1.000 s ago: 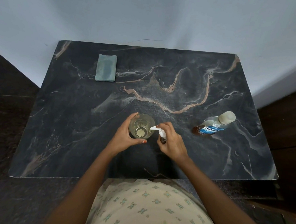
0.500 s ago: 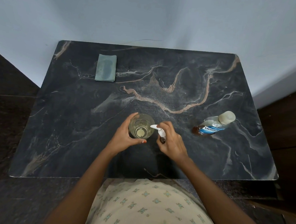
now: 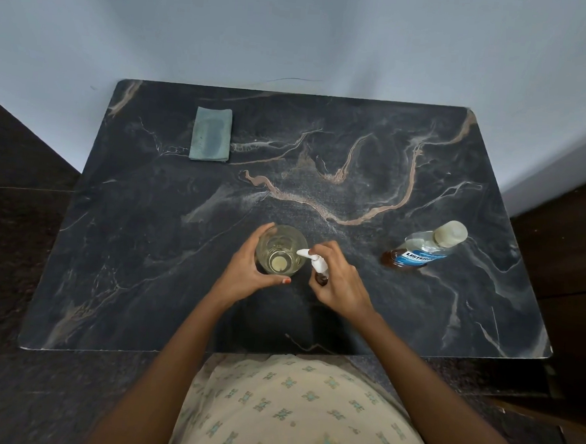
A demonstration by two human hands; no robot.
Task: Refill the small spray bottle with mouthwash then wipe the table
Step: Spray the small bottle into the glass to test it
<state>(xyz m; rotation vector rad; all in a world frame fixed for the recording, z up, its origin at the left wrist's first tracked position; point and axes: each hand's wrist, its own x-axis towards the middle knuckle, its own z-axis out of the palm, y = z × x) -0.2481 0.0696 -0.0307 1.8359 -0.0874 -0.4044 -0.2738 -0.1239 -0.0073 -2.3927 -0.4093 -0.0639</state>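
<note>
On the dark marble table (image 3: 357, 150) stands a clear drinking glass (image 3: 280, 249) with a little pale liquid at its bottom. My left hand (image 3: 247, 270) grips its side. Just right of it, my right hand (image 3: 337, 281) holds the small brown spray bottle (image 3: 320, 271), whose white pump nozzle points left over the glass rim; one finger rests on top of the pump. The mouthwash bottle (image 3: 423, 252), capped and with a blue label, stands near the table's right side, apart from both hands.
A folded grey-green cloth (image 3: 210, 133) lies at the table's back left. A pale wall rises right behind the table, and dark floor surrounds it. My patterned shirt covers the near table edge.
</note>
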